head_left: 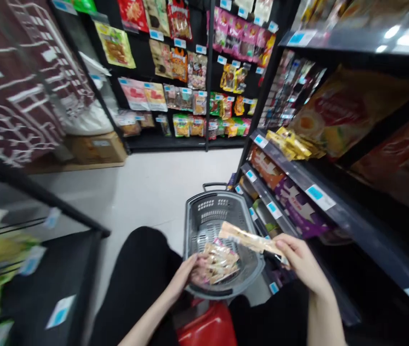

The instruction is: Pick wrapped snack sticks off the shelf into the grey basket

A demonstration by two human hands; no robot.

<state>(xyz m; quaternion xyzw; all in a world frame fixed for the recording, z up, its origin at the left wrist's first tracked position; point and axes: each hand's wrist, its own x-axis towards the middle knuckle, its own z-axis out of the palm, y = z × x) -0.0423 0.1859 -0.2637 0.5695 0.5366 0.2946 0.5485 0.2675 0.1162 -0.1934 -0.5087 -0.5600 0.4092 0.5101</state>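
Note:
A grey plastic shopping basket (189,230) with perforated walls is in front of my knees. My right hand (298,257) pinches one end of a long, narrow beige snack packet (244,236), which slants over the right side of the basket. My left hand (192,270) reaches over the basket's near left rim, closed on several small beige snack packets (219,263) with shiny wrapping. Those packets hide part of its fingers. Some pink shows among the wrappers.
Shelves (319,197) on the right hold yellow sachets (293,144) and purple boxes (298,206). A rack of hanging snack bags (179,65) stands ahead beyond the pale floor (147,192). A dark shelf unit (60,259) is on the left. Something red (210,329) lies between my legs.

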